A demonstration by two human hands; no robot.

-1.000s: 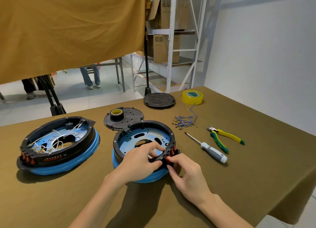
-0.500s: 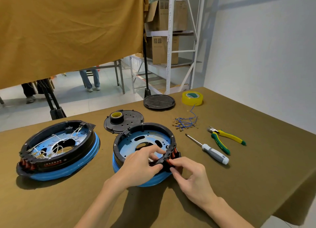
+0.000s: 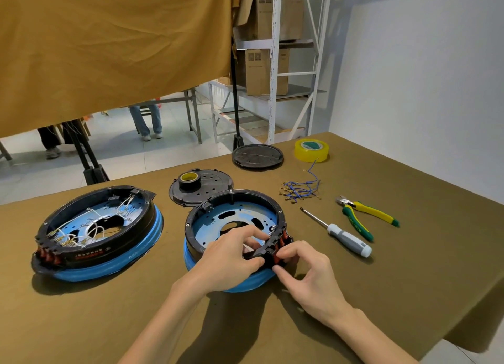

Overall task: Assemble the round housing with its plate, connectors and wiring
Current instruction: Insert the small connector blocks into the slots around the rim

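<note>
Fingers of the left hand (image 3: 231, 257) clasp the round housing (image 3: 234, 227) rim, steadying it on the table (image 3: 409, 281). Just right of that grip, the right hand (image 3: 302, 271) pinches the red connectors (image 3: 281, 247), seemingly seating them.

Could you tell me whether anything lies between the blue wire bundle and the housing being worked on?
Nothing visible does: bare tablecloth separates the blue wire bundle from the housing. The screwdriver lies nearer the person, beside that path, not across it.
</note>
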